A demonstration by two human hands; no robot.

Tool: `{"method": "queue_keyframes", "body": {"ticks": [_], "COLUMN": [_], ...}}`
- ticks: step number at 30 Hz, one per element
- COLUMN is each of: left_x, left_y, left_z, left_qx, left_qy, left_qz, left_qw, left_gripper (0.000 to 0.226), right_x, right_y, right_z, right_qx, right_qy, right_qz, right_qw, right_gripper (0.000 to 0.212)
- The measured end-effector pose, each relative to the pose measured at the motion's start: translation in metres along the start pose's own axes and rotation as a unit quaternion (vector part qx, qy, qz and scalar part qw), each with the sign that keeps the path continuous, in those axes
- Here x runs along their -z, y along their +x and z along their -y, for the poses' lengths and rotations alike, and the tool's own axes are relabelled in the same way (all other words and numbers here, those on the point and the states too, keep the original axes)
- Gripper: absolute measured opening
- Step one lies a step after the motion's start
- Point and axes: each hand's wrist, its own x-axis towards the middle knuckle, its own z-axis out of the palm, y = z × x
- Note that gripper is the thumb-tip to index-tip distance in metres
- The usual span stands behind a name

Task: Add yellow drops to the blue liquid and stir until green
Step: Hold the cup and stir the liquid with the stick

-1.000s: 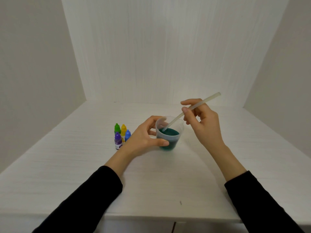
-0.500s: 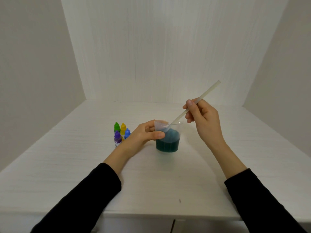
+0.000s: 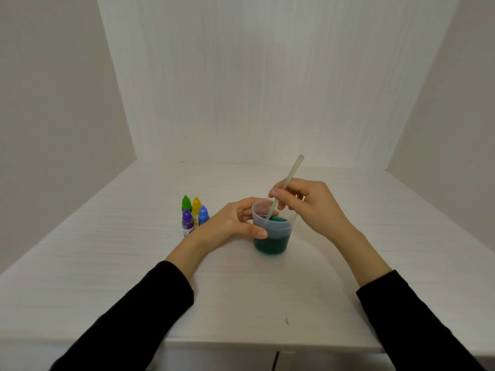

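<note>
A clear plastic cup (image 3: 273,236) stands on the white table, about half full of teal-green liquid. My left hand (image 3: 230,226) wraps around its left side, thumb across the front wall. My right hand (image 3: 310,204) pinches a pale translucent stirring stick (image 3: 286,184) that slants down to the left, its lower tip dipped in the liquid. The yellow dropper bottle (image 3: 196,207) stands capped in a small cluster to the left of the cup, partly hidden behind the others.
Green (image 3: 186,203), blue (image 3: 203,215) and purple (image 3: 187,223) dropper bottles stand packed around the yellow one. White walls enclose the table on three sides. The table's front edge (image 3: 267,344) runs below my black sleeves.
The stick has swung more upright, and my right hand has moved closer over the cup. The cup, tilted toward me a second ago, now stands level. The bottles have not moved.
</note>
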Motion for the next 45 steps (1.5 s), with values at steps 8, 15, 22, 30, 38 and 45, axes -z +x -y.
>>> {"method": "queue_keyframes", "body": {"ticks": [8,15,22,30,38,45], "left_x": [0.003,0.003,0.003,0.002,0.001,0.001], "left_y": [0.003,0.004,0.005,0.005,0.004,0.003], "left_z": [0.003,0.003,0.004,0.002,0.001,0.001], "left_qx": [0.016,0.017,0.016,0.013,0.016,0.018], "left_qy": [-0.014,-0.024,-0.018,-0.009,-0.023,-0.018], "left_qz": [0.006,0.016,0.029,0.028,0.021,0.025], "left_qw": [1.000,0.999,0.999,0.999,0.999,0.999], "left_gripper": [0.075,0.074,0.074,0.074,0.075,0.073], "right_x": [0.007,0.004,0.000,-0.007,-0.002,0.002], "right_y": [0.000,-0.004,-0.005,-0.003,0.002,-0.001], "right_z": [-0.003,0.002,0.008,0.008,0.000,0.000], "right_qx": [0.054,0.020,0.006,-0.024,0.011,0.006], "right_qy": [-0.191,-0.054,0.056,0.047,-0.175,-0.169], "right_qz": [-0.027,-0.029,0.021,0.017,-0.034,-0.061], "right_qw": [0.980,0.998,0.998,0.998,0.984,0.984], "right_gripper": [0.032,0.028,0.026,0.010,0.027,0.036]}}
